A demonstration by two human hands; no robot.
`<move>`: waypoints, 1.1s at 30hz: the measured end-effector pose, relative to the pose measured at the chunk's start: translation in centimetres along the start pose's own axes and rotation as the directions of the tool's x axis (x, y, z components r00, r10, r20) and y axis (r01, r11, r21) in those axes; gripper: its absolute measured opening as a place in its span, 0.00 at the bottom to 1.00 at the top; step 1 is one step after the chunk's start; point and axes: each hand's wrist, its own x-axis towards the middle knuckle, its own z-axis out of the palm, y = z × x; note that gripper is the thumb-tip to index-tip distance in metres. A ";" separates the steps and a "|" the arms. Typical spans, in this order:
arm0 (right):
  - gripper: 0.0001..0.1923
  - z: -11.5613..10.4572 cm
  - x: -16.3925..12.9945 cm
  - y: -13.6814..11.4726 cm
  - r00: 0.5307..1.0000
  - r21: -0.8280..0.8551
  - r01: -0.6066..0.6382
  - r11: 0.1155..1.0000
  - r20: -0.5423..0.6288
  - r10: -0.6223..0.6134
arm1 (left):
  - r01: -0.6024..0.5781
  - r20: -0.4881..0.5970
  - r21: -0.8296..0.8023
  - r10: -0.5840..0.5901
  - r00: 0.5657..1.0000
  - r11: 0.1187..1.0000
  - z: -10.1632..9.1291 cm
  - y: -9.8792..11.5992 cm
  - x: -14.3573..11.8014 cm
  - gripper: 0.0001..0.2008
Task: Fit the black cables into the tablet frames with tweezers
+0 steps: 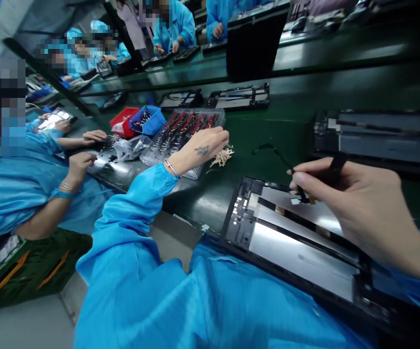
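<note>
A co-worker's hands (81,162) work at the far left, the items under them too dark to make out. Right of them sit a red bin (122,121) and a blue bin (147,119). The left hand (204,148) reaches over a clear parts tray (180,133), fingertips pinched at a small pile of tan pieces (222,156); whether it holds one is unclear. The right hand (362,208) grips a thin black tool (335,167), tip hidden behind the thumb, over the open panel frame (286,242), cut off lower right
</note>
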 end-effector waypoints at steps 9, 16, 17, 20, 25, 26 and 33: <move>0.11 0.9 -0.1 0.6 0.985 0.248 -0.157 0.956 -0.024 0.168 | -0.040 -0.174 -0.267 -0.007 0.985 0.963 -0.3 3.2 -0.5 0.17; 0.11 1.1 -0.1 0.3 0.987 0.336 -0.118 0.934 -0.062 0.147 | -0.019 -0.027 -0.988 -0.056 0.998 0.152 -2.2 10.6 2.0 0.21; 0.12 0.7 0.1 0.3 0.990 0.307 -0.071 0.949 -0.096 0.105 | -0.015 -0.021 -0.987 -0.035 0.999 0.159 -2.7 10.6 2.4 0.21; 0.13 -0.8 0.7 -0.1 0.992 0.183 0.047 0.982 -0.124 -0.024 | -0.006 0.041 -0.952 0.144 0.989 0.307 -4.1 10.1 3.4 0.19; 0.06 -1.6 0.9 -1.0 0.992 0.095 0.112 0.989 -0.068 -0.105 | -0.084 0.125 -0.844 0.348 0.929 0.529 -4.7 9.1 3.9 0.16; 0.06 -1.6 0.8 -1.1 0.992 0.098 0.106 0.990 -0.080 -0.098 | -0.128 0.088 -0.825 0.349 0.933 0.551 -4.6 9.1 3.8 0.16; 0.09 -1.1 0.5 -1.2 0.994 0.312 0.010 0.950 -0.104 0.024 | -0.441 -0.631 -0.133 0.267 0.728 0.888 -3.9 10.3 2.8 0.09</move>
